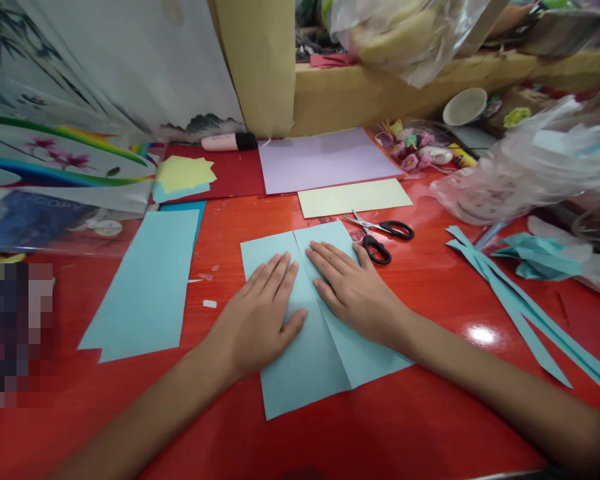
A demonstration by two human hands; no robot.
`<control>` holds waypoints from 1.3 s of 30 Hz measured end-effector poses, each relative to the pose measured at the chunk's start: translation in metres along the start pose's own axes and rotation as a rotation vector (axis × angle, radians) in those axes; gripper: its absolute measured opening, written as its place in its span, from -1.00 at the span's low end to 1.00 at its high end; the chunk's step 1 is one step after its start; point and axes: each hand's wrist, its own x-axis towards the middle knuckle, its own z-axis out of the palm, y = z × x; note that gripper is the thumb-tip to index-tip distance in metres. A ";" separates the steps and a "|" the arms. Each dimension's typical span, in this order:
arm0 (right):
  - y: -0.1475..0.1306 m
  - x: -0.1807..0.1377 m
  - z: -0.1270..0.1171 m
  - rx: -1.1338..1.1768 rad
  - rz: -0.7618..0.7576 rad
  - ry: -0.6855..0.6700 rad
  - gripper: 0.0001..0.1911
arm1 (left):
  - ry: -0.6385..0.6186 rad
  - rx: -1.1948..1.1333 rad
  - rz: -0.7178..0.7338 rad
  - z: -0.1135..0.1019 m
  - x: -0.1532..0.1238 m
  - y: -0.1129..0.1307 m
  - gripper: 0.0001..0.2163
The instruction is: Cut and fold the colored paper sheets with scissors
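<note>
Left hand (260, 319) and right hand (354, 288) flat, unclenched, on creased blue sheet (310, 357), long axis front-to-back, far end leftward.

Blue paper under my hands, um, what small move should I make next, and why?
I'd probably smooth both halves outward from the crease: it shows as a clear line down the paper, and your left hand and right hand already rest on it, fingers extended, one on each side of that line.
</note>
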 end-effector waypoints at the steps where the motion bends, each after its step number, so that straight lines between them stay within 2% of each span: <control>1: -0.001 0.000 0.001 -0.009 0.005 -0.004 -0.51 | -0.003 0.002 -0.007 0.000 0.000 0.001 -0.43; 26: -0.008 0.000 0.000 -0.027 0.043 0.002 -0.50 | 0.103 0.029 -0.134 -0.003 -0.002 0.023 -0.46; 29: -0.006 0.001 0.001 -0.008 0.028 -0.003 -0.50 | 0.172 0.042 -0.128 -0.003 -0.005 0.024 -0.48; 32: -0.001 0.002 -0.002 0.038 0.024 0.026 -0.49 | 0.264 0.056 -0.031 -0.003 -0.008 0.024 -0.51; 35: 0.003 0.001 -0.006 0.078 -0.005 0.062 -0.50 | 0.204 0.029 0.027 -0.002 -0.010 0.021 -0.47; 39: 0.002 -0.005 -0.006 0.068 -0.103 -0.010 -0.49 | 0.052 0.003 -0.002 0.001 -0.010 0.011 -0.37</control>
